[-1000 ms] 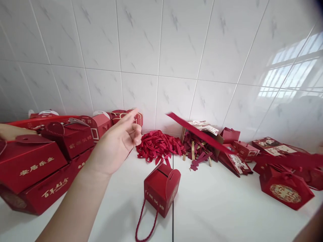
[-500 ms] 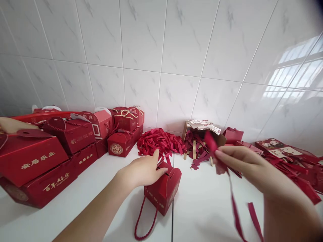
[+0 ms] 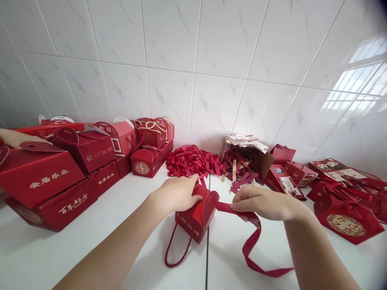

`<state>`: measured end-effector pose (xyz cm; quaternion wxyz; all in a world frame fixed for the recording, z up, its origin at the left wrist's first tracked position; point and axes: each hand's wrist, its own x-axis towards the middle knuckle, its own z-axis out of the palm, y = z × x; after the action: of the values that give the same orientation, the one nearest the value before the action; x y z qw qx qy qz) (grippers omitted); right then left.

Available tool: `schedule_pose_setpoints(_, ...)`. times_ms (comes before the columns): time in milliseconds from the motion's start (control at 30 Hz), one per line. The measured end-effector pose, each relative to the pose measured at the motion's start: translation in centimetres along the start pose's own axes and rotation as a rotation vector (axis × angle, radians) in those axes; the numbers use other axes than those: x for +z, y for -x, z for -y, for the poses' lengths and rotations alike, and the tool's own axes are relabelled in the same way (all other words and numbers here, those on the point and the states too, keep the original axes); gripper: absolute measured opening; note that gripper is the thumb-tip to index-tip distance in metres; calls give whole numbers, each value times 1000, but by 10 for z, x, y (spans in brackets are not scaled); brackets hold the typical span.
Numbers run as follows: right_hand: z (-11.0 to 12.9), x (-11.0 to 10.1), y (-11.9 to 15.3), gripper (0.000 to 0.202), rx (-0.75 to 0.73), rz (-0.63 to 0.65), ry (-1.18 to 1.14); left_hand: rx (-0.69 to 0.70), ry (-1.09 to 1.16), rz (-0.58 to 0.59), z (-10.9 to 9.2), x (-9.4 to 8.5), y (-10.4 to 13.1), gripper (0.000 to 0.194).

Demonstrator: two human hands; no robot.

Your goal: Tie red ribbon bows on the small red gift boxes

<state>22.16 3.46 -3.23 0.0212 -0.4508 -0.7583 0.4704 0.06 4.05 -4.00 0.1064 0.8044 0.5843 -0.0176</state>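
Note:
A small red gift box (image 3: 193,221) stands at the middle of the white table, its twisted cord handle (image 3: 178,251) looped down at the front left. My left hand (image 3: 179,193) grips the top of the box from the left, its thumb on the upper panel. To the right of the box, my right hand (image 3: 250,201) pinches a dark red ribbon (image 3: 252,245). One end of the ribbon reaches the box's right flap; the rest curls down onto the table.
Stacked red boxes (image 3: 54,177) fill the left, where another person's hand (image 3: 22,139) rests. Behind lie a ribbon pile (image 3: 195,161) and an open carton (image 3: 266,161) of tags. More red boxes (image 3: 347,221) are at right.
My right hand has moved left and down, bringing the ribbon to the box's right flap. My left hand remains on the box. The view has shifted slightly.

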Motion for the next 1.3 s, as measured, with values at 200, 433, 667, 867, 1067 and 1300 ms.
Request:
schedule_pose_setpoints(200, -5, -2, -6, 31, -10, 4, -113, -1, 0, 12, -4, 2, 0, 63)
schedule_pose_setpoints(433, -11, -3, -9, 31, -25, -37, -194, 51, 28, 28, -4, 2, 2, 52)
schedule_pose_setpoints(667, -12, -5, -8, 32, -93, -5, -273, 55, 11, 37, -6, 2, 2, 44)
schedule_pose_setpoints(867, -9, -5, -8, 33, -94, -11, -278, 54, 25, 51, -6, 2, 1, 49)
schedule_pose_setpoints(1067, -10, -5, -13, 30, -66, -14, -274, 86, 50, 45, -9, 2, 3, 57)
schedule_pose_setpoints(1300, -8, 0, -21, 28, -11, -39, -219, 213, 16, -95, -12, 6, 4, 54)
